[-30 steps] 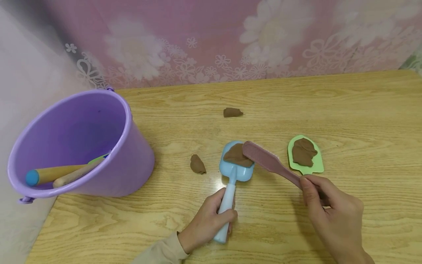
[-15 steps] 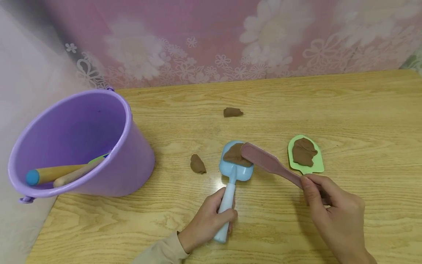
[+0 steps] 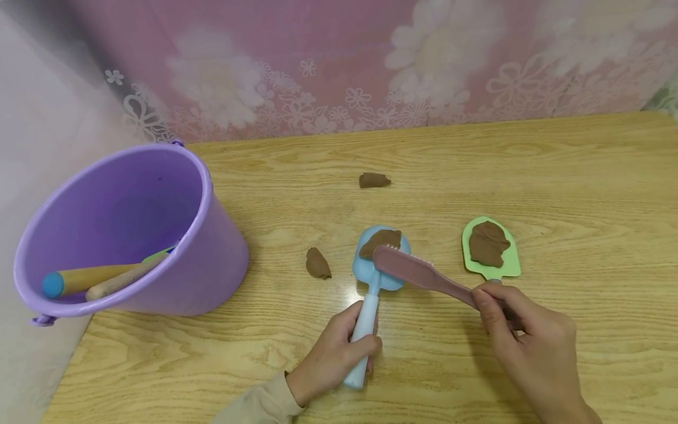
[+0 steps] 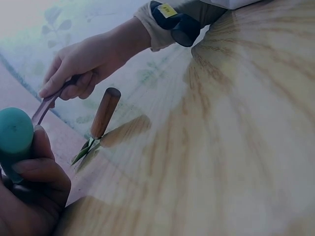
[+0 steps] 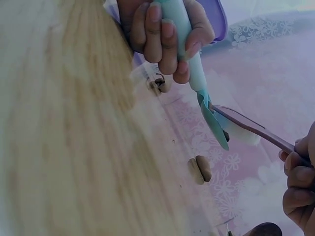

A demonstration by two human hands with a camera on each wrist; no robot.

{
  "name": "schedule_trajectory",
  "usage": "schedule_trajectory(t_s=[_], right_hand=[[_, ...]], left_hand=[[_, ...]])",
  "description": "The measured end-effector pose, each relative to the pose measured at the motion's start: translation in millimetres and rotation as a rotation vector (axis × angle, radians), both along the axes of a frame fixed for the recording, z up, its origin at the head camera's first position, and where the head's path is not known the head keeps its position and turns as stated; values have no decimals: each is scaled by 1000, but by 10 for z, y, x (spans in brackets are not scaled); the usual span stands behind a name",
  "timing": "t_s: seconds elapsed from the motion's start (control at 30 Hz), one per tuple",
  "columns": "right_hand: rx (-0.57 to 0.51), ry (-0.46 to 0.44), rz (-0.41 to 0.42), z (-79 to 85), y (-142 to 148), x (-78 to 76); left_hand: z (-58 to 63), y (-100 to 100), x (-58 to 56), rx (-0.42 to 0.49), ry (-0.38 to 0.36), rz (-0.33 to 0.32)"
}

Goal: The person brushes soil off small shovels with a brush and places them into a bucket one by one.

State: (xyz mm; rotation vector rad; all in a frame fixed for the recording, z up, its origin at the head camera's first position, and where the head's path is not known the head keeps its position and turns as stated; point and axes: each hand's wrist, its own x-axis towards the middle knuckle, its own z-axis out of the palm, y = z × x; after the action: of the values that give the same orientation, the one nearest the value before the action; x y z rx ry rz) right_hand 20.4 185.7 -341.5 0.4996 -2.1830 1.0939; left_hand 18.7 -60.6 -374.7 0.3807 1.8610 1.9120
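Observation:
In the head view my left hand [image 3: 339, 353] grips the pale handle of a light blue toy shovel [image 3: 365, 268], its blade pointing away from me. Brown clay [image 3: 380, 241] lies on that blade. My right hand [image 3: 535, 347] pinches the handle of a flat mauve-brown plastic knife [image 3: 408, 266] between thumb and fingers. The knife's rounded tip overlaps the near edge of the clay, and small pale teeth show along its far side. Seen from the right wrist, the knife [image 5: 251, 127] meets the tilted blue blade [image 5: 212, 123] near its neck.
A green toy shovel [image 3: 509, 262] bearing clay lies beyond my right hand; its wooden handle [image 4: 106, 113] sticks up. Loose clay pieces lie left of the blue shovel [image 3: 318, 263] and farther back [image 3: 374, 180]. A purple bucket [image 3: 222, 271] holding rod-like tools stands left.
The knife has moved left and toward me across the blue shovel's blade, uncovering more of the clay's right side. My right hand shifted slightly left; my left hand stays put.

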Motion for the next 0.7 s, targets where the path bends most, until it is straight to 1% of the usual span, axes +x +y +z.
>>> schedule_trajectory(t_s=[0.13,0.27,0.7], right_hand=[[-9,20,-10,-12,-4,-1],[-18,40,-37,-18,-6,-4],[-38,56,-81,-20,-11,-13]], left_hand=[[-1,0,-2,1,-4,-4],[3,-2,2,0,-7,-5],[12,2,3,-11,-13,-1]])
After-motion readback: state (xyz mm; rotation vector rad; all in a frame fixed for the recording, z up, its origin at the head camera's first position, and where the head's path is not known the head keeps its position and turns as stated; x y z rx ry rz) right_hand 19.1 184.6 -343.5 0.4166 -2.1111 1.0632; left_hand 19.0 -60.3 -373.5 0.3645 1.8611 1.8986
